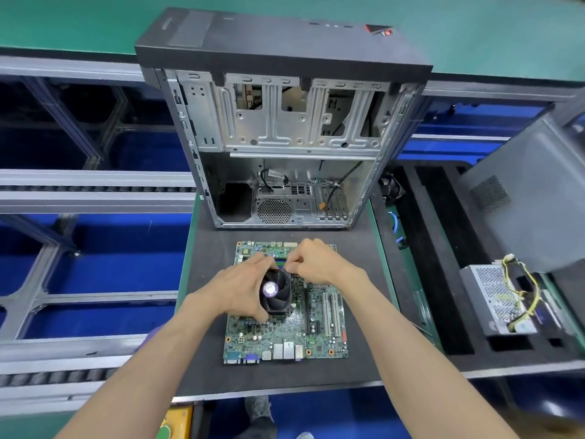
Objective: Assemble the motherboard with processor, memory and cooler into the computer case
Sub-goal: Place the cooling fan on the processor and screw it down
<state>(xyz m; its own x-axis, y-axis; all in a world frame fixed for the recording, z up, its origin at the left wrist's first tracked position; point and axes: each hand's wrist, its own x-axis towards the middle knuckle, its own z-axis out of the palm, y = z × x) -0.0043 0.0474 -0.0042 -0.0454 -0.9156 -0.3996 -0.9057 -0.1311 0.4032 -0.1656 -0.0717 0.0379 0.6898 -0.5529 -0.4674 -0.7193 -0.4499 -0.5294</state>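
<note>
While the green printed motherboard (pixel 286 324) lies flat on the dark grey foam mat (pixel 209 312), just in front of the open black-and-silver computer case (pixel 285 147): cooler stage, board not yet cased. Left hand (pixel 243 286) curled round the black finned cooler with purple-labelled fan (pixel 276 291); right hand (pixel 311 259) pinching at its far edge, what exactly too small to tell.

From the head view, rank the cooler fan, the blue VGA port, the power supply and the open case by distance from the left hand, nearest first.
1. cooler fan: held by the left hand, mid-board.
2. blue VGA port: motherboard's near edge, below the hand.
3. open case: standing beyond the board.
4. power supply: far right, in the foam tray.
</note>
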